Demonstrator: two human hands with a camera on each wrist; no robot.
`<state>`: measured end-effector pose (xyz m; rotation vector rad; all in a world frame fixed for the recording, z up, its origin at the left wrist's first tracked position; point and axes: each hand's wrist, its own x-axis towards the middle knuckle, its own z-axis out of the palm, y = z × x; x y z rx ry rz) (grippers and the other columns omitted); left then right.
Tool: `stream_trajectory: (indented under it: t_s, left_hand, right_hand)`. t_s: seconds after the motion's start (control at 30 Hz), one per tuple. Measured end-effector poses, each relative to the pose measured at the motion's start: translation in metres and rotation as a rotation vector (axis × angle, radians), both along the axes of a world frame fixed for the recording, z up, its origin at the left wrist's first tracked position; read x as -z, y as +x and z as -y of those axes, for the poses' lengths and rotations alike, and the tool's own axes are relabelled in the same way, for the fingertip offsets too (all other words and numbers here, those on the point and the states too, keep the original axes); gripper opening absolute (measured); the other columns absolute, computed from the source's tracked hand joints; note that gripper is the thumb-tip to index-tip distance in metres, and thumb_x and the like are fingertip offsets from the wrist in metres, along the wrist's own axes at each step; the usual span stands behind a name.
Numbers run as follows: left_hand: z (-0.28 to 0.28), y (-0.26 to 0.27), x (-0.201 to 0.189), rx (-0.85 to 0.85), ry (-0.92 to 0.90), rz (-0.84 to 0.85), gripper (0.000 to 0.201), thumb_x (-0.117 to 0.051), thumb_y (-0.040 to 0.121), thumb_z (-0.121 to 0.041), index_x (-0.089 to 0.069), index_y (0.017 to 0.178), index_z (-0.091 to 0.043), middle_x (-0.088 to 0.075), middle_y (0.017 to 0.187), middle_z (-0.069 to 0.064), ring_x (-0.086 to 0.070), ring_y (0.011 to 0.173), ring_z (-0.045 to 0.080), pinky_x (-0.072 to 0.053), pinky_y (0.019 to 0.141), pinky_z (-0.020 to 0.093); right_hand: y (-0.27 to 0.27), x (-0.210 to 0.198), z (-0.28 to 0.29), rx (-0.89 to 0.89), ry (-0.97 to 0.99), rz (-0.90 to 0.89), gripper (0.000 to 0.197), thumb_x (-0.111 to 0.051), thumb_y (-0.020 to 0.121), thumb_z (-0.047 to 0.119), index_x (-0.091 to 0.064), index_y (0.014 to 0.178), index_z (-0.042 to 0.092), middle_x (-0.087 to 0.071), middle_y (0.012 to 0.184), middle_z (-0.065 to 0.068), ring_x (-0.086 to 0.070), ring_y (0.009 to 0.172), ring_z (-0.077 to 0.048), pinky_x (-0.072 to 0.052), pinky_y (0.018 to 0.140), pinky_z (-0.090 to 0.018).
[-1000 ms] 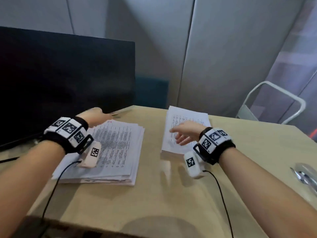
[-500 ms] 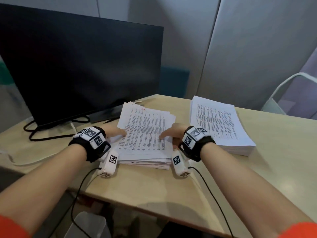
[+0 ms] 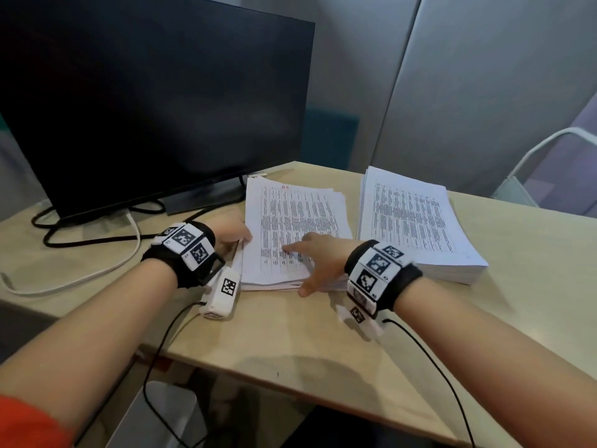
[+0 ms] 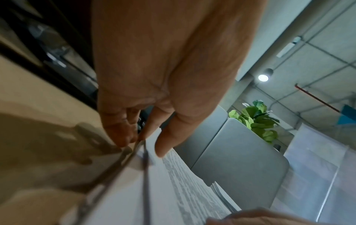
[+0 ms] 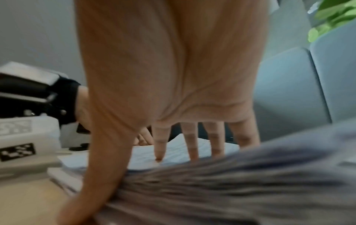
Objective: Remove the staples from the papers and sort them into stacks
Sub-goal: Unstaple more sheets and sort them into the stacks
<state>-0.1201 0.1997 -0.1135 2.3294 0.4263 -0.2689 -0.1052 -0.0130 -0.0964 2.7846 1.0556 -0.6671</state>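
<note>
Two stacks of printed papers lie on the desk. The left stack [image 3: 290, 221] is loosely fanned, and the right stack [image 3: 416, 221] is thick and squared. My left hand [image 3: 240, 242] is at the left stack's left edge. In the left wrist view this hand [image 4: 142, 143] pinches the edge of the top papers [image 4: 173, 175], thumb on top and fingers curled beneath. My right hand [image 3: 307, 266] rests flat on the left stack with straight fingers [image 5: 159, 152] and its thumb down the front edge. No staple is visible.
A black monitor [image 3: 145, 101] stands behind the left stack, with cables [image 3: 97, 234] trailing left of it. A white chair [image 3: 549, 163] is at the far right. The desk [image 3: 290, 344] has its front edge close to my forearms. A white bin [image 3: 155, 415] sits below.
My right hand has moved from the right stack onto the left stack. My left hand slid from the stack's far end to its left edge and took hold of the top papers.
</note>
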Motion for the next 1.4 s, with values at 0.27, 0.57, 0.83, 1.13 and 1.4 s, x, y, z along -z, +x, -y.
stream_trajectory:
  t_s: [0.27,0.57,0.83,1.13,1.4]
  left_hand:
    - [-0.016,-0.005,-0.002,-0.126,-0.475,0.175,0.016,-0.050,0.095,0.001,-0.064,0.101,0.005,-0.064,0.087,0.013,-0.062,0.061,0.011,-0.050,0.057,0.018]
    - [-0.005,0.003,-0.004,-0.299,-0.636,0.064,0.037,-0.044,0.102,-0.030,-0.051,0.113,0.005,-0.060,0.103,0.021,-0.064,0.080,0.026,-0.056,0.061,0.025]
    - [0.004,0.020,-0.004,-0.247,-0.723,0.047,0.034,-0.043,0.102,-0.033,-0.061,0.109,-0.005,-0.067,0.105,0.010,-0.070,0.072,0.015,-0.054,0.062,0.027]
    - [0.002,0.016,-0.010,-0.314,-0.780,0.417,0.038,-0.052,0.094,0.005,-0.046,0.130,-0.005,-0.065,0.118,0.015,-0.068,0.099,0.025,-0.057,0.073,0.036]
    - [0.026,0.007,-0.064,-0.248,-0.738,0.943,0.035,-0.039,0.092,0.010,-0.056,0.109,-0.016,-0.066,0.102,-0.006,-0.065,0.089,0.000,-0.051,0.073,0.014]
  right_hand:
    - [0.016,-0.017,0.016,0.082,0.184,-0.132,0.030,-0.045,0.098,0.053,-0.059,0.121,0.040,-0.061,0.123,0.011,-0.052,0.108,-0.013,-0.038,0.093,-0.031]
    - [0.049,0.010,0.060,0.643,1.004,-0.656,0.025,-0.066,0.091,0.010,-0.045,0.076,0.010,-0.053,0.075,-0.011,-0.056,0.061,-0.016,-0.051,0.054,-0.024]
    - [0.037,0.017,0.070,0.288,0.787,-0.756,0.041,-0.067,0.080,0.050,-0.067,0.113,0.025,-0.069,0.118,0.001,-0.062,0.115,-0.013,-0.041,0.107,-0.031]
    - [0.054,-0.009,0.055,0.779,1.303,-0.177,0.073,-0.072,0.087,0.035,-0.035,0.145,0.010,-0.049,0.143,-0.009,-0.055,0.123,-0.022,-0.048,0.100,-0.036]
    - [0.057,-0.048,0.031,0.459,1.616,-0.234,0.026,-0.066,0.090,0.014,-0.060,0.115,0.016,-0.071,0.110,-0.001,-0.069,0.100,-0.018,-0.058,0.085,-0.034]
